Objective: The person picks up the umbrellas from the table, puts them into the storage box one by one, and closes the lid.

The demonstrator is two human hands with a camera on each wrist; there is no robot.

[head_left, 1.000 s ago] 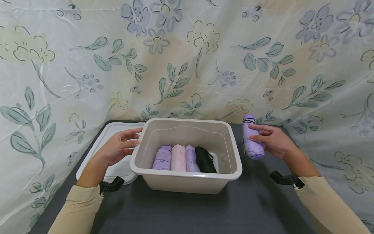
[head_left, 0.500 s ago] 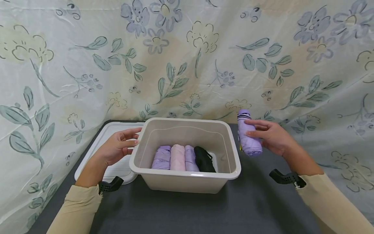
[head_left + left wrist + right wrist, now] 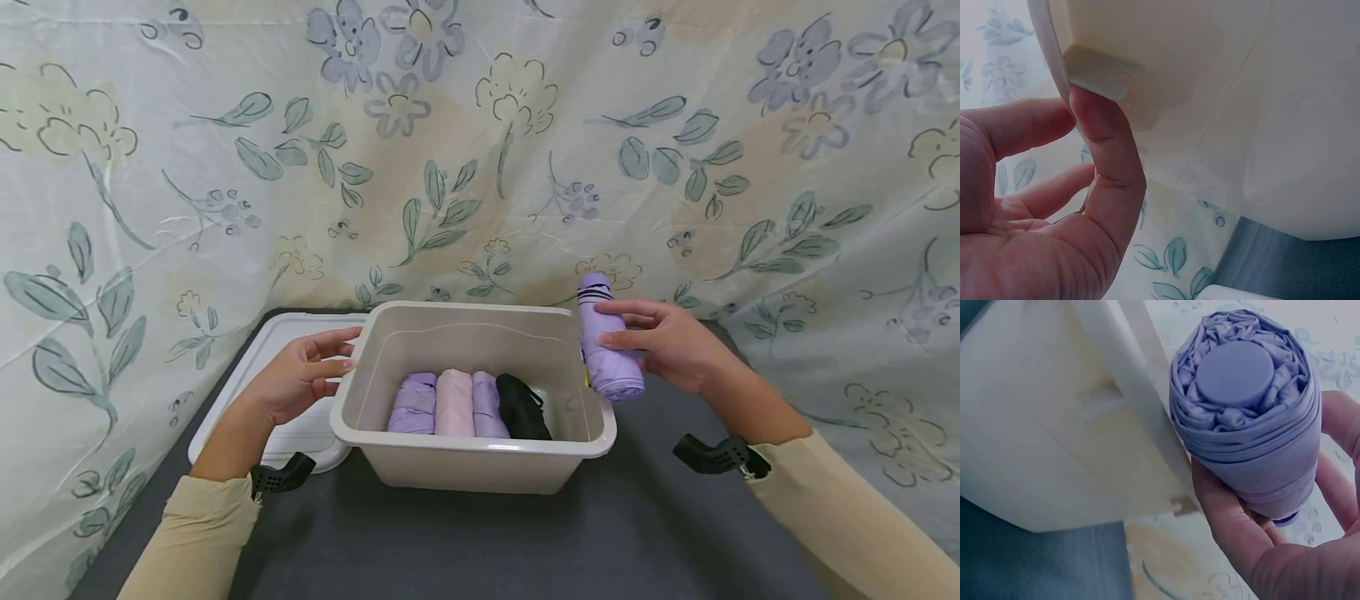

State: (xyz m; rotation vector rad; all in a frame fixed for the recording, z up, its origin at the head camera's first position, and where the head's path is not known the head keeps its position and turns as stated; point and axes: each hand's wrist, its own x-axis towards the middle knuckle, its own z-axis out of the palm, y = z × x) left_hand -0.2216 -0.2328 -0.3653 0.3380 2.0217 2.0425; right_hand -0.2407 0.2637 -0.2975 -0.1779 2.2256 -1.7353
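My right hand (image 3: 667,342) grips a folded purple umbrella (image 3: 617,358) over the right rim of a beige plastic bin (image 3: 480,467). The umbrella tilts, its dark-striped end farther from me; its round purple cap (image 3: 1235,373) faces the right wrist camera. At the bin's left rim, my left hand (image 3: 300,379) touches the outside with loosely bent fingers (image 3: 1110,144). Inside the bin, a purple rolled bundle (image 3: 413,404), a pink one (image 3: 455,404), another purple one (image 3: 491,407) and a black one (image 3: 523,408) stand in a row on the left and middle.
A white lid (image 3: 262,350) lies on the dark grey table (image 3: 450,542), left of the bin and partly behind my left arm. Behind everything hangs a floral curtain (image 3: 450,167). Bare bin floor shows right of the black bundle.
My right hand has carried the purple umbrella left and slightly up, from beside the bin to over its right rim. The left hand stays at the left rim.
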